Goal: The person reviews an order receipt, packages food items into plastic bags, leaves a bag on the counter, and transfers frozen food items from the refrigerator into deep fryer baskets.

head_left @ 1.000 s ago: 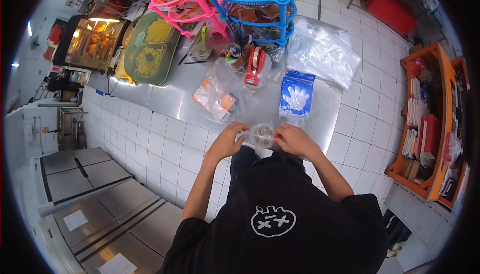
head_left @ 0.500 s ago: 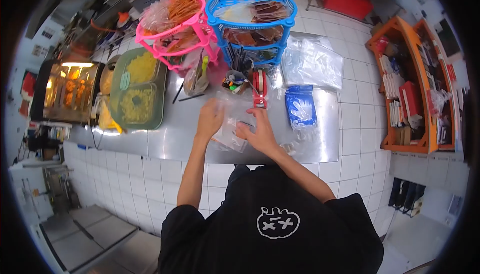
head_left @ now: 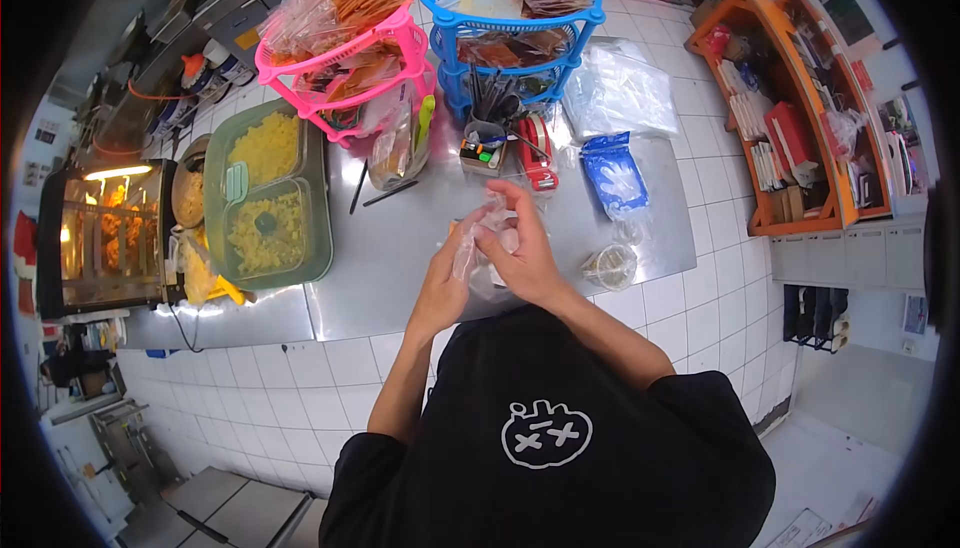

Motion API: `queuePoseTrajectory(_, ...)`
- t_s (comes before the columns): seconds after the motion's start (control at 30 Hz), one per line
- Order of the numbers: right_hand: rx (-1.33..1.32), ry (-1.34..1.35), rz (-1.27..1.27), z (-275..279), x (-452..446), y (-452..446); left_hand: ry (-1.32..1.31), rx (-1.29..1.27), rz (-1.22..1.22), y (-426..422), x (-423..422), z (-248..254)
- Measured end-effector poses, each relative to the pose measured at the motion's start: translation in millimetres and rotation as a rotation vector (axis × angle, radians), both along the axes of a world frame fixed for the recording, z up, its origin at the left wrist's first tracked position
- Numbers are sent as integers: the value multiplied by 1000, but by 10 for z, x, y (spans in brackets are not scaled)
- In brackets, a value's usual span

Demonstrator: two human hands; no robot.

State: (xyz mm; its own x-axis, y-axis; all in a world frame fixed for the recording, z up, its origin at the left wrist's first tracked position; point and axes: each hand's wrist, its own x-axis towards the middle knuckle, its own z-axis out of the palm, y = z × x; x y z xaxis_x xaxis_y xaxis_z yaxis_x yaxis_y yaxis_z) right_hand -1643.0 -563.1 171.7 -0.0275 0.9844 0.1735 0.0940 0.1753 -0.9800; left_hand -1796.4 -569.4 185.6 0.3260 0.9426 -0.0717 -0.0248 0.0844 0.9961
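Note:
A thin clear plastic bag (head_left: 487,283) is bunched between my two hands, above the front part of the steel table (head_left: 375,283). My left hand (head_left: 445,283) has its fingers closed on the bag's left side. From the other side my right hand (head_left: 525,260) grips the same bag, thumb and fingers curled inward. Whether anything lies inside the bag I cannot make out. Just beyond my right hand is a red tape dispenser (head_left: 537,156), beside a small box of pens and markers (head_left: 483,156).
Pink (head_left: 345,78) and blue (head_left: 510,23) tiered baskets with packets stand at the back. On the left are a green-lidded food container (head_left: 325,218) and a lit display warmer (head_left: 110,233). To the right lie a blue glove packet (head_left: 615,183), plastic bags (head_left: 620,93) and a clear round container (head_left: 610,266).
My hands have come together and moved nearer to my body, gathering up the plastic that lay spread on the table. The camera view has shifted and turned slightly.

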Motion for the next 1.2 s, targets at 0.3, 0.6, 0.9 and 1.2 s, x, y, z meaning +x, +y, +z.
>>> queuePoseTrajectory(0.3,-20,-139,251,908,333,-255,-192,-92,-140,-71,121,124)
queuePoseTrajectory(0.6,89,-447,239,1026,644,-328,-353,55,-20,2,570,-13)
queuePoseTrajectory(0.9,158,-881,359,-854,634,-239,-110,210,-53,-143,654,97)
queuePoseTrajectory(1.2,-139,-705,108,-1340,81,70,382,214,-174,11,-352,-153)
